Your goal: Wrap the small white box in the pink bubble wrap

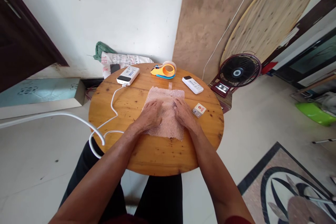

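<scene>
Our forearms [98, 173] frame bubble wrap [169, 117] lying lengthwise away from us, left hand [151, 115] and right hand [184, 113] flat, unclamped, touching opposite sides.

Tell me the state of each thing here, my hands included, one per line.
Left hand: open, resting on bubble wrap
Right hand: open, resting on bubble wrap
Bubble wrap: spread out on the table
Left power bank: white cable plugged in
Right power bank: no cable attached
Orange tape dispenser: set down, not held
Fan: upright; can't tell whether it's spinning
</scene>
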Tool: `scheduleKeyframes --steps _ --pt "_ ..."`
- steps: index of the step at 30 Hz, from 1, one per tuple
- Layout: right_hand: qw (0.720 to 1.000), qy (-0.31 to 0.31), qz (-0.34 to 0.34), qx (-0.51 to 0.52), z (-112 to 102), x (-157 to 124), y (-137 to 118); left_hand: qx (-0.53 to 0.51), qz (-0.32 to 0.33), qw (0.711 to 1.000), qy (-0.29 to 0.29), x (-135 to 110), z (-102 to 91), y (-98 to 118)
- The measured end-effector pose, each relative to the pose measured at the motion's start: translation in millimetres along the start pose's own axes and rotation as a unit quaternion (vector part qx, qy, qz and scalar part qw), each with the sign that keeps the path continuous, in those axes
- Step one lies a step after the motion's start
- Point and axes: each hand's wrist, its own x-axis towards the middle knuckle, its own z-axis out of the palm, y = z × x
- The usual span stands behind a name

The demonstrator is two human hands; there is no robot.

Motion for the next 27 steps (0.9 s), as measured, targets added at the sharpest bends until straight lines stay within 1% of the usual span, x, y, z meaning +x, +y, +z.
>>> scheduleKeyframes --steps 5,6,9,11,15,19,22,24,27 --pt "1.0 0.018 0.004 0.014 5.2 1.2 6.8 -0.009 -0.01 0.999 0.051 -0.6 -5.3 4.9" --pt "1.0 0.025 0.006 0.014 6.3 1.3 8.3 -0.004 -0.004 0.999 0.051 -1.0 -5.6 5.3" --pt "0.999 0.038 0.014 0.012 9.2 1.5 11.5 0.029 0.028 0.999 0.018 -2.1 -4.1 4.4" --pt "0.999 0.029 0.02 0.004 10.4 1.7 12.2 0.049 0.039 0.998 0.002 -2.3 -1.8 2.9" --pt "1.0 0.003 0.022 -0.014 9.6 1.5 11.7 0.057 0.027 0.998 -0.005 -1.8 0.8 1.4" --pt "1.0 -0.003 0.019 -0.008 5.9 0.3 11.0 0.05 0.021 0.999 -0.006 -1.3 0.7 1.5" --pt "1.0 0.021 0.021 0.005 4.2 -1.0 8.8 0.034 0.02 0.999 0.007 -0.2 0.6 2.0" --pt "0.999 0.047 0.022 0.015 3.2 -1.4 6.3 0.017 0.029 0.999 0.032 0.5 0.6 3.4" --pt "0.996 0.085 0.006 0.034 -1.3 -1.4 3.3 -0.009 0.082 0.995 0.055 -0.5 1.0 8.2"
